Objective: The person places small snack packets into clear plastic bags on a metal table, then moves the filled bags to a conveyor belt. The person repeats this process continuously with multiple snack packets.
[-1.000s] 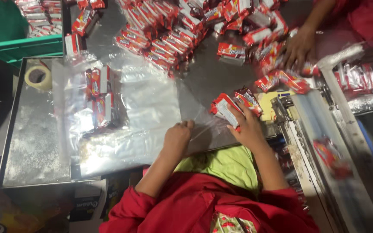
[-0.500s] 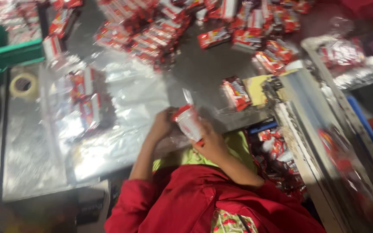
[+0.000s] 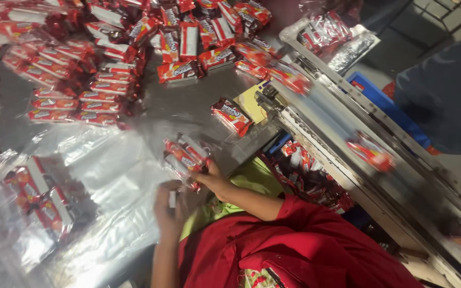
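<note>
The right hand (image 3: 212,178) closes its grip on a small stack of red biscuit packets (image 3: 185,154), held just above the tabletop (image 3: 188,106) edge inside a clear plastic bag (image 3: 118,170). At eight o'clock from the stack, the left hand (image 3: 167,205) pinches the bag's film. A heap of red packets (image 3: 102,64) lies at eleven o'clock.

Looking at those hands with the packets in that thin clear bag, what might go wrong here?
The right hand grips a bunch of red snack packets inside a clear plastic bag; the film looks thin, so it might tear or let packets slip out. The left hand holds the bag close to the metal table's edge, so dropped packets could fall off. A single packet also lies near that edge and may get knocked off.
</note>
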